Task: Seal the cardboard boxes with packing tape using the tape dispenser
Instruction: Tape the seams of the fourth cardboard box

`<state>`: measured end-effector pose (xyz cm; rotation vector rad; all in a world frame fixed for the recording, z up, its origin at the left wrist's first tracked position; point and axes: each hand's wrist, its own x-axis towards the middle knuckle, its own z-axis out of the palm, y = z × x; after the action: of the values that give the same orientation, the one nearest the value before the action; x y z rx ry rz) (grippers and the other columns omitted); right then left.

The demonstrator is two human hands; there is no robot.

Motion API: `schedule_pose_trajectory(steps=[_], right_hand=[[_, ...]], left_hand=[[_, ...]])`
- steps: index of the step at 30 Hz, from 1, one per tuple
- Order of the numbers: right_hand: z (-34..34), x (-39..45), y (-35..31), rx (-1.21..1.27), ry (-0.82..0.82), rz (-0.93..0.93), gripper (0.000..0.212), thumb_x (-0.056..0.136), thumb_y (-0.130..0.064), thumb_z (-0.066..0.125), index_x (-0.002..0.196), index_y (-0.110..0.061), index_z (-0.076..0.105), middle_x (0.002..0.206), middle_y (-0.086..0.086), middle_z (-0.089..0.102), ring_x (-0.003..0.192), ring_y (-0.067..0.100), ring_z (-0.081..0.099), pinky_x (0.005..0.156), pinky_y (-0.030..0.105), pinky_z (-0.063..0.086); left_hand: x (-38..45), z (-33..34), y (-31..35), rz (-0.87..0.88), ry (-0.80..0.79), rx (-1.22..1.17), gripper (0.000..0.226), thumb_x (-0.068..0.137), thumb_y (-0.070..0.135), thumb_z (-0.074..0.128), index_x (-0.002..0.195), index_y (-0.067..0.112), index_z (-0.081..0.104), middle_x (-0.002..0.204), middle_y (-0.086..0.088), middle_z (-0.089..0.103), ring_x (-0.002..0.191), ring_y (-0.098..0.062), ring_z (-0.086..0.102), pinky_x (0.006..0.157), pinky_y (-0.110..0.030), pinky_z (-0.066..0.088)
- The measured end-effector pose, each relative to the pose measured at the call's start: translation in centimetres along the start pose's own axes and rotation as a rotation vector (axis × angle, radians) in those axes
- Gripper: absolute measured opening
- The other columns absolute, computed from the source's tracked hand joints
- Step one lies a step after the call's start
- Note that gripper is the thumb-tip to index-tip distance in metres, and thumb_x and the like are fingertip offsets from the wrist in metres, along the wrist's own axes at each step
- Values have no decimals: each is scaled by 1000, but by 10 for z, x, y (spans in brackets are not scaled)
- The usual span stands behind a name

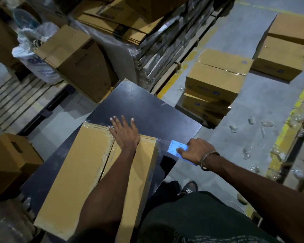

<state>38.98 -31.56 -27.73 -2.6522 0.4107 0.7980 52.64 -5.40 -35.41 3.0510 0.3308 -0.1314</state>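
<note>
The cardboard box [88,172] lies flat on the dark table [147,106], its long axis running from the person's body away towards the far-left corner of the tabletop. Its two top flaps meet in a centre seam along that axis, and clear tape glints over the far end and across the far-right corner. Beyond the table, stacked cartons [216,81] sit on the grey floor to the right, and a wrapped pallet of flat cardboard [147,37] rises behind.

The left hand [124,132] presses flat on the box's far end, fingers spread and straight, right over the seam, pinning the flaps down. The right hand [197,151] is off the box, just beside its right edge, fingers curled round the blue tape dispenser [177,149]. A strand of clear tape appears to stretch from the dispenser back to the box's far-right corner.

So the box lies to the left of the dispenser hand, which is nearest the short far end; the pull seems to run across the long axis, and the tape looks ready to be cut or drawn down the side.
</note>
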Motion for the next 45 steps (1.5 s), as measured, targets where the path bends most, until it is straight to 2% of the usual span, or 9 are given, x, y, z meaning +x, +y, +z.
schedule_pose_trajectory(steps=[6,18,23,26,28,34,38,42,45], right_hand=[[11,13,-11,90,-27,16,67,92,-68,53,125,-11,66,130,19,66,120,37,62,94,36,49],[40,36,-34,259,-49,77,66,89,-67,56,123,-11,68,126,15,67,112,35,65,88,36,51],[31,50,-34,309,-103,71,55,85,-60,65,111,-12,71,116,14,70,104,34,66,77,33,48],[30,57,-33,401,-138,87,36,83,-53,70,82,-18,64,101,11,70,93,32,65,75,34,49],[31,56,-31,464,-152,98,36,83,-51,72,71,-22,54,95,8,66,91,31,64,78,36,52],[38,65,-11,464,-197,164,40,88,-51,67,100,-13,66,114,17,69,100,36,64,84,39,51],[41,81,3,334,-22,137,56,90,-60,64,112,-9,69,116,15,70,106,35,66,82,36,50],[34,105,-4,-38,224,-96,57,99,-62,49,120,-13,70,114,13,73,105,33,68,87,38,54],[38,126,-10,-166,290,-250,51,100,-56,52,117,-11,71,115,12,73,104,30,67,93,39,54]], left_hand=[[0,5,3,-9,19,-8,78,108,64,8,166,16,26,175,-16,13,163,-32,1,130,-58,2],[-3,1,4,-25,29,-35,79,107,65,10,166,15,26,175,-15,14,163,-29,2,130,-54,0],[-3,3,5,-35,42,-57,78,107,65,11,166,16,24,175,-14,14,163,-29,3,131,-55,2],[-2,4,4,-38,45,-51,79,107,65,10,166,16,23,175,-14,14,163,-29,2,131,-55,3],[-2,4,3,-36,39,-59,78,107,65,11,166,16,23,175,-14,13,163,-29,2,131,-55,3],[-1,6,2,-29,39,-66,78,107,66,10,167,17,23,175,-14,13,163,-29,1,130,-56,3],[0,8,2,-26,43,-66,79,107,65,8,167,17,24,175,-14,14,163,-29,2,130,-56,4],[1,8,2,-19,41,-77,78,107,65,8,167,18,23,175,-14,13,163,-29,1,130,-57,4],[2,8,1,-8,22,-106,83,104,69,5,167,19,22,176,-13,9,163,-28,-2,130,-58,3]])
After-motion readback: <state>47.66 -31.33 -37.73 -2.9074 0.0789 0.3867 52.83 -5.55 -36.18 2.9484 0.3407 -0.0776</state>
